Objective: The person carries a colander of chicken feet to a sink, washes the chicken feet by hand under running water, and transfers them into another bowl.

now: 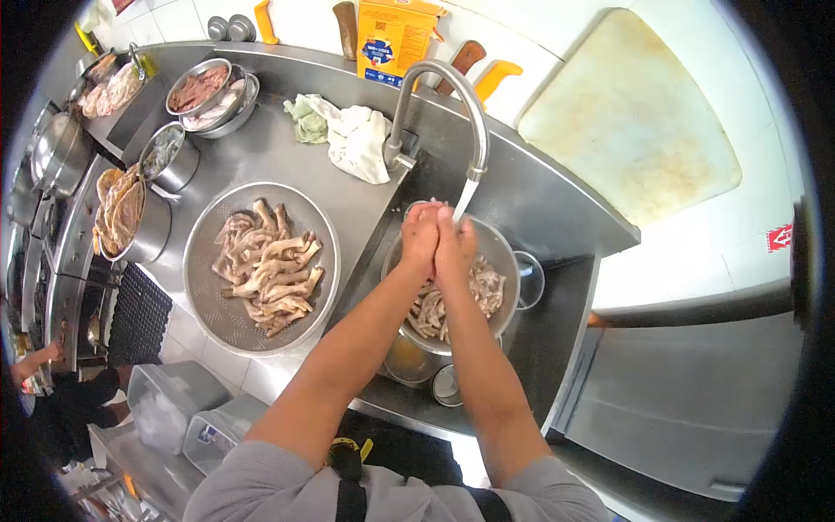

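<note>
My left hand (421,235) and my right hand (454,239) are pressed together under the tap (480,143). Their fingers are closed, and whatever may lie between the palms is hidden. Water runs from the spout onto them. Just below sits a metal bowl (511,261) in the sink, holding pale chicken feet (487,291). On the counter to the left, a large perforated colander (198,252) holds a heap of more chicken feet (278,270).
Cloths (358,143) lie behind the colander. Bowls of raw meat (198,89) and a pot (155,228) stand farther left. A glass container (529,280) is in the sink, beside the bowl. A cutting board (631,113) leans at right. Another person's arm (39,358) shows far left.
</note>
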Demonstrator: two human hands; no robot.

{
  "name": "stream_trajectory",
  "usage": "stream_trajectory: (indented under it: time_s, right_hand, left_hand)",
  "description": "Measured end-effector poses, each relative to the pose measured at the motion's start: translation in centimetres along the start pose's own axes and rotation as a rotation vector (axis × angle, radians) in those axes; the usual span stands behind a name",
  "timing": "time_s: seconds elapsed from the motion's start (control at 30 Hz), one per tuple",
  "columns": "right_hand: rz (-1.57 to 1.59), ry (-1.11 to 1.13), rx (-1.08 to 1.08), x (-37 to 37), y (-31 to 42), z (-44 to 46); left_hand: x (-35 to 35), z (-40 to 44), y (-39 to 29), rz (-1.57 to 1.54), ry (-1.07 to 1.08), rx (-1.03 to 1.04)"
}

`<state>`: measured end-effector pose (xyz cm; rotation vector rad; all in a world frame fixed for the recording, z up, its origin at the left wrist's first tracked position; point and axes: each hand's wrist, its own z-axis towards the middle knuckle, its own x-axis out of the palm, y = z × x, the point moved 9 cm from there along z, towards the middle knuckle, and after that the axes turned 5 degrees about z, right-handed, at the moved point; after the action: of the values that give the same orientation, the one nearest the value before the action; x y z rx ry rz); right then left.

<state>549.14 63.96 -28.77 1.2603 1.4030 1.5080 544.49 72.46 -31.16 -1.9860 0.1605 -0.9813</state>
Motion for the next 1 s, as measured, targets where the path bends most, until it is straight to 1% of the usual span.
stream_trajectory:
  time_s: [0.03, 0.07, 0.1, 0.13, 0.17, 0.2, 0.23, 0.27, 0.33, 0.43, 0.47, 0.53, 0.57, 0.67, 0.7, 0.77, 0.8, 0.83, 0.87, 0.93, 0.97, 1.0]
  right_hand:
    - [-0.013, -0.009, -0.034, -0.2, 0.4, 1.2]
    - [0.073, -0.034, 0.062, -0.3, 0.0, 1.5]
    - [0.159, -0.059, 0.158, -0.3, -0.3, 1.6]
    - [0.238, -0.084, 0.255, -0.5, -0.5, 1.5]
    - [0.39, -0.049, 0.357, 0.1, -0.6, 1.3]
    - [0.534, 0.021, 0.406, 0.5, -0.6, 1.4]
    - [0.68, 0.096, 0.456, 1.0, -0.4, 1.4]
    - [0.827, 0.173, 0.504, 1.7, -0.2, 1.2]
    - [0.846, 0.186, 0.509, 2.4, 0.0, 0.5]
    - [0.784, 0.198, 0.467, 4.1, 1.7, -0.3]
    - [0.748, 0.199, 0.446, 4.5, 2.2, -0.4]
    - [0.812, 0.218, 0.457, 4.7, 1.7, 0.0]
    - [0.844, 0.228, 0.463, 4.8, 1.6, 0.2]
    - [0.633, 0.075, 0.466, 3.0, 2.2, 1.4]
    - [0.671, 0.07, 0.479, 3.2, 2.8, 1.7]
    - [0.746, 0.059, 0.504, 3.5, 3.7, 2.1]
    - [0.806, 0.091, 0.519, 3.8, 3.8, 2.1]
    - [0.866, 0.123, 0.533, 3.9, 4.0, 2.2]
    - [0.926, 0.156, 0.548, 4.0, 4.1, 2.2]
    - [0.916, 0.176, 0.554, 3.7, 3.6, 2.0]
    - [0.911, 0.185, 0.557, 3.5, 3.2, 1.8]
    - [0.874, 0.24, 0.504, 3.4, 2.5, 2.1]
  left_hand:
    - [0.5, 0.1, -0.7, 0.061, -0.005, 0.01]
    - [1.4, -0.2, -2.2, 0.122, -0.01, 0.021]
    - [2.0, -0.5, -3.1, 0.117, 0.054, -0.073]
    - [2.9, -1.0, -5.5, 0.359, 0.112, 0.138]
    - [4.2, -1.7, -7.4, 0.599, 0.169, 0.352]
    - [5.5, -2.7, -8.6, 0.837, 0.225, 0.57]
    - [6.8, -3.4, -9.5, 0.932, 0.343, 0.779]
    - [7.2, -3.7, -9.9, 0.973, 0.367, 0.875]
    - [8.0, -4.8, -10.5, 1.051, 0.413, 1.071]
    - [5.1, -1.2, -9.5, 1.006, -0.024, 0.626]
    - [5.1, -1.2, -9.5, 1.016, -0.037, 0.637]
    - [5.2, -1.5, -9.9, 1.035, -0.063, 0.658]
    - [5.6, -1.6, -9.9, 1.144, -0.074, 0.633]
    - [6.1, -0.9, -10.5, 0.76, 0.05, 0.367]
    - [6.1, -0.2, -10.0, 0.41, 0.11, 0.306]
    - [6.3, 0.3, -9.9, 0.145, 0.197, 0.265]
    - [6.2, 0.5, -9.9, 0.013, 0.24, 0.243]
    - [6.2, 0.9, -9.5, -0.102, 0.333, 0.207]
    - [5.6, 1.2, -9.0, -0.133, 0.323, 0.205]
    - [4.4, 1.1, -8.1, -0.195, 0.302, 0.201]
    - [4.3, -0.7, -9.7, 0.196, 0.211, 0.459]
    - [5.0, -3.4, -10.7, 0.592, 0.108, 0.707]
